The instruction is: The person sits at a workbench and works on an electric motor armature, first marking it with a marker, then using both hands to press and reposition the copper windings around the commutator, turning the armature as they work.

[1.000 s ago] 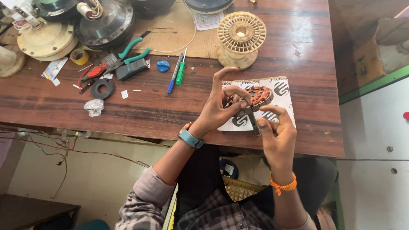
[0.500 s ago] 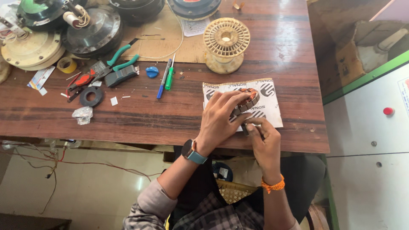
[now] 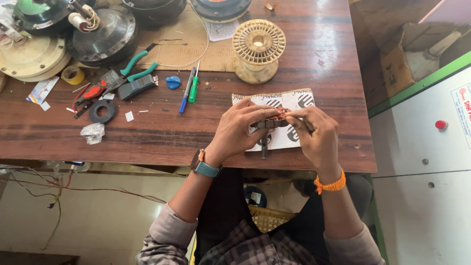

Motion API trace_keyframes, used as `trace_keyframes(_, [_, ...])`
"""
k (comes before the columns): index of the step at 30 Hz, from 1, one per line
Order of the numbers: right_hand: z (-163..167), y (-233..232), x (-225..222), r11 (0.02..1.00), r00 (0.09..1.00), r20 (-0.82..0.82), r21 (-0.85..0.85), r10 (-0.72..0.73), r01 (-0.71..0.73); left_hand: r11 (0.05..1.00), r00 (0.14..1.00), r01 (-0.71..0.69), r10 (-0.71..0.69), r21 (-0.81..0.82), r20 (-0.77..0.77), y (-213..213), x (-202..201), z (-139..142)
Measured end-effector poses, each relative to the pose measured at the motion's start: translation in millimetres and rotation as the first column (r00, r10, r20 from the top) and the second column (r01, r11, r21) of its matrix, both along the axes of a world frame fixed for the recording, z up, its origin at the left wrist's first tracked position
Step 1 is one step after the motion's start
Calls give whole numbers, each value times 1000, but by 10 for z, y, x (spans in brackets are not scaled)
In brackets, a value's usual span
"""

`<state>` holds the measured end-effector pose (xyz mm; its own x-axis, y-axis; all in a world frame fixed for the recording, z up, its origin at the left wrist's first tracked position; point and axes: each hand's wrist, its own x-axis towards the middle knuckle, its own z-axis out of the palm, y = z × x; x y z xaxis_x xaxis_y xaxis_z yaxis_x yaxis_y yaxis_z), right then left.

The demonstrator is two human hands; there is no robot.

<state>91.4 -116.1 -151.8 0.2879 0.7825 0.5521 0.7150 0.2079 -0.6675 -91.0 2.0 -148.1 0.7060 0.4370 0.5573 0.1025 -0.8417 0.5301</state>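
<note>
copper-wound stator in both closed hands

Table: dark wood, visible grain, worn semi-gloss w/ scuffs. Motor stator betw. left hand & right hand: dull grey metal, shiny copper wire on top. Printed paper sheet under it: matt, creased. Spool: cream plastic, ribbed, matt. Pliers: green rubbery grips, dull metal jaws. Motor housing: dark metal, glossy. Cardboard: matt brown. Tape roll: black, slight sheen. Wristband on right wrist: orange thread.
</note>
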Motion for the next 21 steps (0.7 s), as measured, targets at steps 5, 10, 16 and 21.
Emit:
trace_keyframes(5, [89, 239, 54, 992, 989, 87, 10, 122, -123, 999, 1000, 6, -6, -37, 6, 38, -68, -89])
trace_keyframes(10, [204, 494, 162, 976, 962, 163, -55, 218, -212, 921, 950, 291, -246, -259, 191, 139, -147, -102])
trace_keyframes(16, [215, 637, 242, 977, 942, 266, -13, 206, -211, 337, 895, 440, -89, -832, 437, 177, -21, -151])
trace_keyframes(21, [124, 416, 52, 984, 967, 214, 80, 138, -158, 379, 880, 462, -81, -802, 468, 237, 56, -259])
